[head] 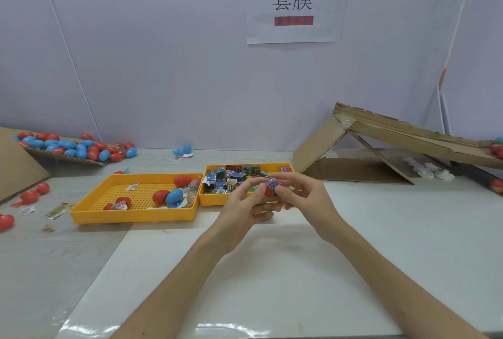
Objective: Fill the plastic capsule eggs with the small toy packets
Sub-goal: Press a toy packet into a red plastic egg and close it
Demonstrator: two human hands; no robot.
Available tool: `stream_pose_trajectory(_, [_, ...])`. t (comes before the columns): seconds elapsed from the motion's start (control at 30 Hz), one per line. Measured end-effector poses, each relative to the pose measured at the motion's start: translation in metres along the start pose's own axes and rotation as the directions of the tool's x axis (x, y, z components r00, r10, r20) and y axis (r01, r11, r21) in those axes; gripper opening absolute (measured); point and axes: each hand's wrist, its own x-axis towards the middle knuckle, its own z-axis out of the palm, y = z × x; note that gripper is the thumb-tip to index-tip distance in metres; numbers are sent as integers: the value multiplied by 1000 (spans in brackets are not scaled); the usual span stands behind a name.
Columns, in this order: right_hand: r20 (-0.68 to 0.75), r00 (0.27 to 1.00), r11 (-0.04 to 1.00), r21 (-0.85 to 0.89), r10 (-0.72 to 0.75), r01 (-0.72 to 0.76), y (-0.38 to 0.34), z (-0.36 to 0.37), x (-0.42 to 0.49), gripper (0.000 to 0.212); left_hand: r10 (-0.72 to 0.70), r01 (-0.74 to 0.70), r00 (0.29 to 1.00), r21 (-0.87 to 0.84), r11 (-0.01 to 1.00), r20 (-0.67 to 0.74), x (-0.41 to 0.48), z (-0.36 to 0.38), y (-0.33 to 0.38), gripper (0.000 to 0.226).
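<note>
1. The red capsule egg (268, 191) is held up between both hands, just right of the frame's centre, in front of the near edge of the right-hand tray.
2. A small toy packet (273, 183), blue with print, sits at the top of that egg, partly inside it.
3. The left hand (245, 202) has its fingers curled, with thumb and fingertips pinching the egg from the left.
4. The right hand (302, 194) is curled too. Its thumb and forefinger pinch the packet from the right and from above.
5. The yellow packet tray (207, 200) lies just behind the hands and is heaped with more printed packets, mostly blue, black and green.
6. The yellow perforated tray (81, 212) touches it on the left. It holds two closed red eggs, a blue egg (174, 196), an opened red shell with a packet in it, and some loose wrappers.
7. A pile of eggs (76, 147), red and blue, lies on a tilted cardboard sheet at the left edge, against the wall.
8. Loose red eggs (35, 193) and scraps of wrapper lie on the table (408, 216) at the far left.
9. A folded cardboard ramp (394, 132) slopes down toward the right edge of the frame, with a few eggs at its lower end.
10. A paper sign (292, 1) with two printed characters hangs on the wall at the top, right of centre.
</note>
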Motion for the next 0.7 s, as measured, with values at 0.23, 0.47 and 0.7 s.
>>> stream_pose_trajectory(0.23, [24, 999, 999, 10, -36, 36, 2, -2, 0, 27, -10, 10, 1000, -18, 1000, -13, 0, -3, -1, 39])
stream_pose_trajectory(0.47, [38, 999, 999, 35, -31, 30, 3, -1, 1, 29, -13, 9, 998, -64, 998, -60, 2, -4, 0, 38])
stream_pose_trajectory(0.7, [-27, 998, 994, 97, 53, -51, 1, 1, 2, 21, 27, -26, 998, 29, 999, -50, 0, -3, 3, 37])
